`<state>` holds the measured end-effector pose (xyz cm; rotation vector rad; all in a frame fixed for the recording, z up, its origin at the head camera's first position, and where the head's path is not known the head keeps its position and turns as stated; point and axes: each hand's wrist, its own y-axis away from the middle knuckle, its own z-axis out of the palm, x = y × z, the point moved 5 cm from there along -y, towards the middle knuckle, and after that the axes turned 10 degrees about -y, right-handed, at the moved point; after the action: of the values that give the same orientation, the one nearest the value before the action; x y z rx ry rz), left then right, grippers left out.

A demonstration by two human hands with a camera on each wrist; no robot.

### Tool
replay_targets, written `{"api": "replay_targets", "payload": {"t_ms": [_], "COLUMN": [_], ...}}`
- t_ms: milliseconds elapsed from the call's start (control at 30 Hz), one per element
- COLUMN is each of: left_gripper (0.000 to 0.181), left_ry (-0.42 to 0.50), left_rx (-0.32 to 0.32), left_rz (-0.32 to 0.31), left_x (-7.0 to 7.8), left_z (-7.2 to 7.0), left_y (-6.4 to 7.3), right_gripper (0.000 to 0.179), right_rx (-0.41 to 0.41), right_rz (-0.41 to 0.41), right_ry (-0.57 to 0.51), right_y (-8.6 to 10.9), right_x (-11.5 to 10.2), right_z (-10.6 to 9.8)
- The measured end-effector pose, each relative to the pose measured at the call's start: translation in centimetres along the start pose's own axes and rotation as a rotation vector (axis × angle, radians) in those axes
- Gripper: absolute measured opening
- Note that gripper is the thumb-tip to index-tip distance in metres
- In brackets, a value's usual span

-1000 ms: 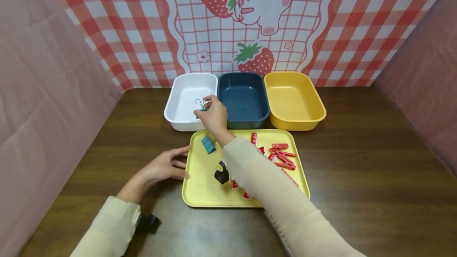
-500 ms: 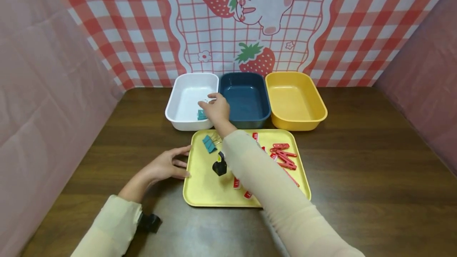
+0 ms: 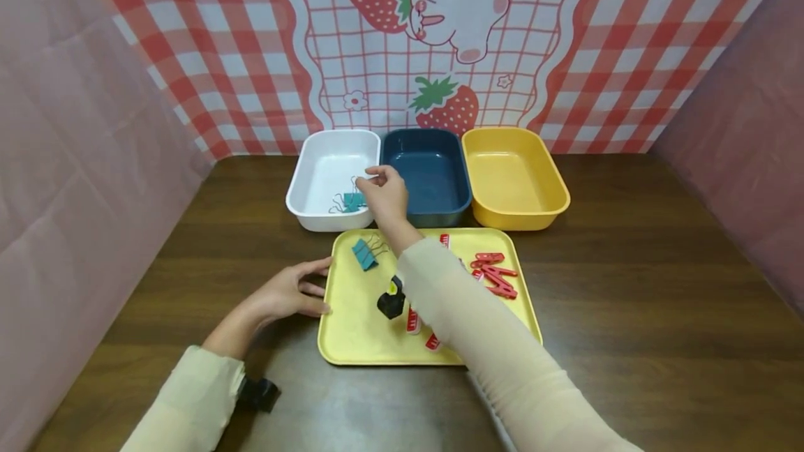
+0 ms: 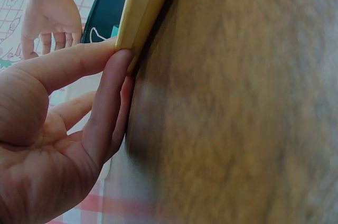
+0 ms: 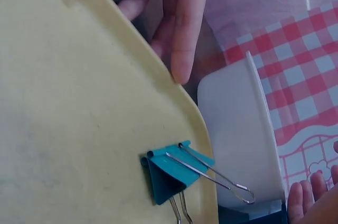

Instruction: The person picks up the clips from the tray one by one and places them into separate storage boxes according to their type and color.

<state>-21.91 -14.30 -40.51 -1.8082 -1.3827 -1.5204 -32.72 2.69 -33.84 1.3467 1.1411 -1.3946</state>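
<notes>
My right hand (image 3: pixel 386 194) hovers over the right side of the white bin (image 3: pixel 301 187), thumb and fingers loosely bent with nothing between them. Below it, teal binder clips (image 3: pixel 353 202) with wire handles lie in the bin. One more teal binder clip (image 5: pixel 177 168) sits in the far left corner of the yellow tray (image 3: pixel 352 347). At the tray's left edge, my left hand (image 3: pixel 289 291) rests spread fingers against the rim. The left wrist view shows those fingers (image 4: pixel 113 97) nearly straight, with tips at the rim.
Red clothespins (image 3: pixel 499 281) and red-and-white pieces (image 3: pixel 412 321) lie on the tray, partly hidden by my right sleeve (image 3: pixel 477 312). A dark blue bin (image 3: pixel 423 169) and a yellow bin (image 3: pixel 511 183) stand beside the white one, against a checked cloth (image 3: pixel 226 54).
My right hand has let go of a teal binder clip, which now lies in the white bin, and has drawn slightly right. The left hand has stayed at the tray.
</notes>
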Motion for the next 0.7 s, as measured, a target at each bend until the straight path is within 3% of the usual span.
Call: {"api": "replay_targets", "payload": {"t_ms": [333, 500, 700], "left_gripper": [0.083, 0.083, 0.084], "left_ry": [0.010, 0.014, 0.009], "left_rx": [-0.013, -0.019, -0.015], "left_rz": [0.017, 0.021, 0.021], "left_x": [0.1, 0.3, 0.2], "left_z": [0.1, 0.2, 0.1], "left_y": [0.1, 0.1, 0.2], "right_gripper": [0.020, 0.019, 0.019], "right_rx": [-0.016, -0.021, -0.091], "right_rz": [-0.110, -0.105, -0.066], "right_ry": [0.006, -0.003, 0.032], "right_y": [1.5, 2.0, 2.9], "right_x": [-0.3, -0.1, 0.3], "right_z": [-0.4, -1.1, -1.5]}}
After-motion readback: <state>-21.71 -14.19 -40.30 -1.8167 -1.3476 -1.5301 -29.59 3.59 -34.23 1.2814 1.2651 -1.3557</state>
